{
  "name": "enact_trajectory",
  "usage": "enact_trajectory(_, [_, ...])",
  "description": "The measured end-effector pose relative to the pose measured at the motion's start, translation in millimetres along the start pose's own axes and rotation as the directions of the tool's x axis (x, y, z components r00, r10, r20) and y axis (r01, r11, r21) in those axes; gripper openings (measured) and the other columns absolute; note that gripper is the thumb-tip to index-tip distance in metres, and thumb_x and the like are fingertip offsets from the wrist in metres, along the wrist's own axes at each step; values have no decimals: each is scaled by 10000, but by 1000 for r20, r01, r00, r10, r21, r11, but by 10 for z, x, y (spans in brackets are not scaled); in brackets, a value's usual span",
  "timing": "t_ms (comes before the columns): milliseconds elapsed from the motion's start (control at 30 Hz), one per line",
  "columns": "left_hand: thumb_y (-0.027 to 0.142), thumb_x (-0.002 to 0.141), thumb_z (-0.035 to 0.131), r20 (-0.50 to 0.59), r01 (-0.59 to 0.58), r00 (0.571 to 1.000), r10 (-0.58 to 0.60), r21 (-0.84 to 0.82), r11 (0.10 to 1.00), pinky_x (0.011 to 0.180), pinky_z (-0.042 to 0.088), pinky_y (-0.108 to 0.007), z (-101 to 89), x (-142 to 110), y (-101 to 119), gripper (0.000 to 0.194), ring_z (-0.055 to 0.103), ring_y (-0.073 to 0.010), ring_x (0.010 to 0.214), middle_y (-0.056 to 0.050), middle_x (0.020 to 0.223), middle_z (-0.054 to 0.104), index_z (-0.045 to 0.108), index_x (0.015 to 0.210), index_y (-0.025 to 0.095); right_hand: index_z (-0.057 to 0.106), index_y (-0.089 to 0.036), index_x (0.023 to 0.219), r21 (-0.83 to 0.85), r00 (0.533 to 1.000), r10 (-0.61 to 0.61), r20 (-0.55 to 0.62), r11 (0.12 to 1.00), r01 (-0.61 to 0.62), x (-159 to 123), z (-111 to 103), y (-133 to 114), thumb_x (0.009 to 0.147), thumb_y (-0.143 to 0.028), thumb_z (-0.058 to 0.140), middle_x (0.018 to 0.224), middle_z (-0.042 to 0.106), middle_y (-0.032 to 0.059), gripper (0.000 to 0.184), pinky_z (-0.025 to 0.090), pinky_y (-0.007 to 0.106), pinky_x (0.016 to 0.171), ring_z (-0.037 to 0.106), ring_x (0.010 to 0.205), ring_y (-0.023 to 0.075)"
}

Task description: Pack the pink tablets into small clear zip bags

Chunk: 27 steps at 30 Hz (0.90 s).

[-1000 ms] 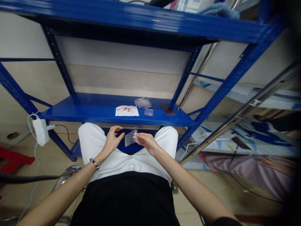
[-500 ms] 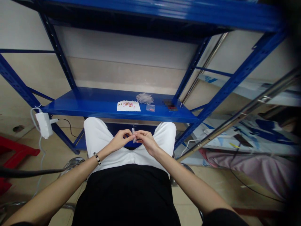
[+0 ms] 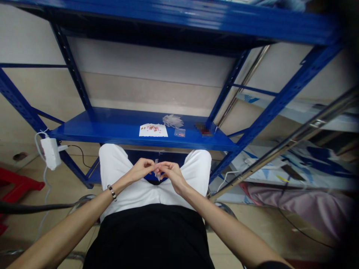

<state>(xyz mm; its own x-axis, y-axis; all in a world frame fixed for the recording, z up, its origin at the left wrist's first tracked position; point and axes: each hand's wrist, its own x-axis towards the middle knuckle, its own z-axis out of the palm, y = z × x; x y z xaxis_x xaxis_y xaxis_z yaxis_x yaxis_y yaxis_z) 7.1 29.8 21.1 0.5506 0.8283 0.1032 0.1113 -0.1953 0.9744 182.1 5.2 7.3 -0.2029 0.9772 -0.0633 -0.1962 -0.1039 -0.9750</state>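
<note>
left hand (image 3: 139, 170) and right hand (image 3: 171, 173) pinch a clear plastic bag (image 3: 156, 169) (mostly hidden between them).

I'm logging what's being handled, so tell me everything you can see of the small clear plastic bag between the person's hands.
The small clear plastic bag looks thin and transparent. It shows nearly edge-on as a narrow, roughly upright strip, so its full shape is hard to see. The fingertips of the right hand pinch it, while the left hand is close beside it, with contact unclear. It is held above the person's white trousers. Any contents or seal are too small to tell.
</note>
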Motion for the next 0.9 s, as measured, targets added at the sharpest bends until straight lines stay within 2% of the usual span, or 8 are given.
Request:
enact_trajectory(200, [432,906,542,35,-42,999,41,30,999,650,448,-239,-10,20,-19,374,594,-148,682,-48,716,671,685,716,143,706,-168,730,-99,998,-58,24,993,60,19,41,-4,705,-394,762,661,670,42,234,425,227,484,568,560,130])
enact_trajectory(333, [407,873,575,-13,9,1000,-9,-27,1000,659,485,-261,7,11,-70,299,618,-164,711,-61,785,681,696,808,142,691,-182,713,-129,992,-108,-58,987,100,24,10,-20,699,-277,717,625,639,15,100,414,227,466,540,525,120])
enact_trajectory(400, [374,854,591,-48,14,999,-15,-9,1000,646,485,-259,22,6,-106,252,622,-164,698,-53,759,672,678,792,146,676,-182,696,-151,990,-115,-76,983,103,38,-18,-5,685,-226,674,619,631,9,45,409,225,450,525,501,114])
enact_trajectory(500, [303,853,561,-69,-24,997,33,133,991,632,460,-247,53,0,-132,198,621,-156,673,-32,703,658,638,740,160,636,-179,665,-198,990,-113,-87,976,94,81,-56,48,659,-204,636,573,597,-8,25,389,218,410,488,450,103])
enact_trajectory(600, [246,838,533,-123,-43,988,93,359,932,614,416,-239,88,-6,-110,171,605,-150,645,-14,663,654,625,716,168,597,-177,641,-257,987,-114,-109,963,83,138,-67,87,637,-200,622,527,557,-27,34,374,207,405,479,439,101])
enact_trajectory(667, [227,816,535,-185,-9,977,108,470,883,600,388,-239,109,-12,-81,155,588,-146,616,-6,641,648,633,710,169,587,-173,632,-297,983,-135,-123,950,93,170,-55,89,632,-195,607,523,550,-31,30,376,203,427,483,452,99])
enact_trajectory(767, [222,797,541,-263,73,961,90,551,831,590,360,-244,139,-33,-46,145,572,-144,579,0,614,639,655,722,172,588,-165,621,-367,971,-202,-130,919,142,193,-22,85,618,-179,596,535,556,-30,16,372,200,464,486,480,95])
enact_trajectory(900, [241,779,576,-300,114,947,116,649,752,601,331,-254,179,-73,-50,127,584,-157,616,-9,659,664,673,717,187,579,-164,609,-456,963,-240,-118,875,163,188,-9,135,611,-169,593,552,581,-21,15,365,200,488,505,504,101])
